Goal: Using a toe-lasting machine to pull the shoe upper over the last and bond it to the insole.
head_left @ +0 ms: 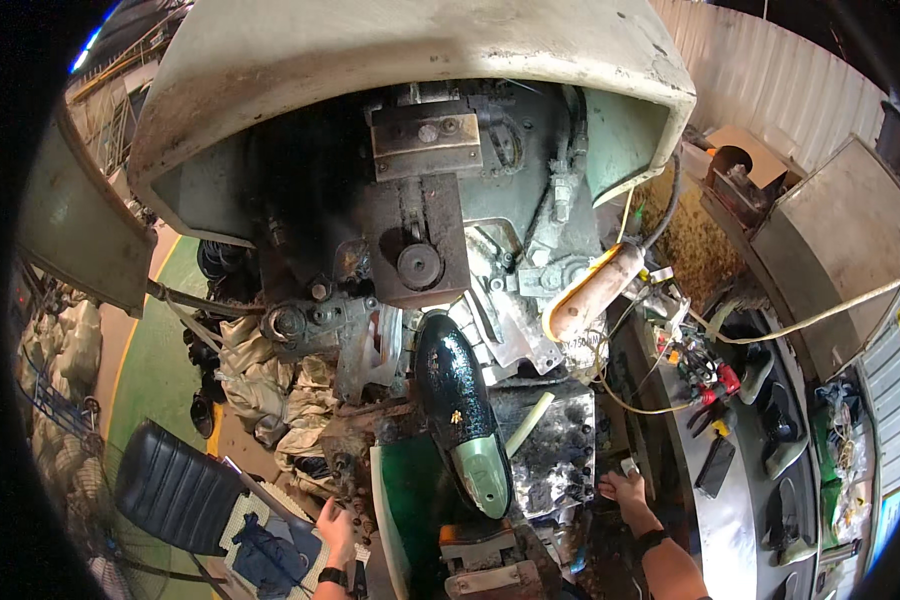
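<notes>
In front of me a shoe last [483, 470] with a glossy black covering, apparently a shoe upper, is held in a dark machine. Its heel end is pale green and points toward me. My left hand [337, 532] is left of the last, beside the machine's dark side; its fingers are half curled and nothing shows in them. To the right of the last, my right hand [625, 490] is closed by the machine's edge. A small pale thing [629, 466] shows at its fingertips, too small to name.
Above the last hangs a machine head [417, 240] under a pale hood [420, 50]. A pale strip [529, 424] lies beside the last. On the right, a metal shelf [730, 540] bears a phone [714, 468]; dark shoes [782, 410] stand beyond. A black chair [175, 487] is on the left.
</notes>
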Demonstrator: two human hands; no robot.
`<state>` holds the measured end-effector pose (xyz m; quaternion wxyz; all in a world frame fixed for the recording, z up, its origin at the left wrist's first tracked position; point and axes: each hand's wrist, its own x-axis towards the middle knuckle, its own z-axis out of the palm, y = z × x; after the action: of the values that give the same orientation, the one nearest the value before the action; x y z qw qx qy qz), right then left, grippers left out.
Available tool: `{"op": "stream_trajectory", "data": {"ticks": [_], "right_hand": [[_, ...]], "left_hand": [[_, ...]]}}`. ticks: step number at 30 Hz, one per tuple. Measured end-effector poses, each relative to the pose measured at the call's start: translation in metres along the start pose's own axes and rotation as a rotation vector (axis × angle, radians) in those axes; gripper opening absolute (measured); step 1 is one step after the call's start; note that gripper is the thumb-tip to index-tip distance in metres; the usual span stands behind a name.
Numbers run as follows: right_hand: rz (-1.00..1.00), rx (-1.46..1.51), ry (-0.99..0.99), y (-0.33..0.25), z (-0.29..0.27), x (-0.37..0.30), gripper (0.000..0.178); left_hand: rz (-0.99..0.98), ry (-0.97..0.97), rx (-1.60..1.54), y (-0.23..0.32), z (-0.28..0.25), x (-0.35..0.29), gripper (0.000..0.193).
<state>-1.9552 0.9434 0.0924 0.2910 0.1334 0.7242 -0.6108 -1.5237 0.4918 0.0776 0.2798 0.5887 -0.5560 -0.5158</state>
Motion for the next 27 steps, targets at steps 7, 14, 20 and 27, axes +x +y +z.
{"op": "stream_trajectory", "data": {"ticks": [7,14,20,27], "right_hand": [[0.33,-0.045,-0.031,0.115,-0.014,0.015,0.04],[0.247,-0.071,0.401,0.088,0.01,0.006,0.035],[0.029,0.149,-0.04,0.067,0.045,0.007,0.033],[-0.307,0.12,0.206,-0.017,0.044,0.03,0.028]], "left_hand": [[-0.303,-0.185,0.267,-0.059,0.0,-0.054,0.03],[-0.028,0.02,0.323,-0.026,0.005,-0.043,0.037],[-0.049,-0.136,0.209,-0.006,0.024,-0.036,0.034],[0.839,0.152,0.428,0.087,0.023,-0.068,0.027]]}}
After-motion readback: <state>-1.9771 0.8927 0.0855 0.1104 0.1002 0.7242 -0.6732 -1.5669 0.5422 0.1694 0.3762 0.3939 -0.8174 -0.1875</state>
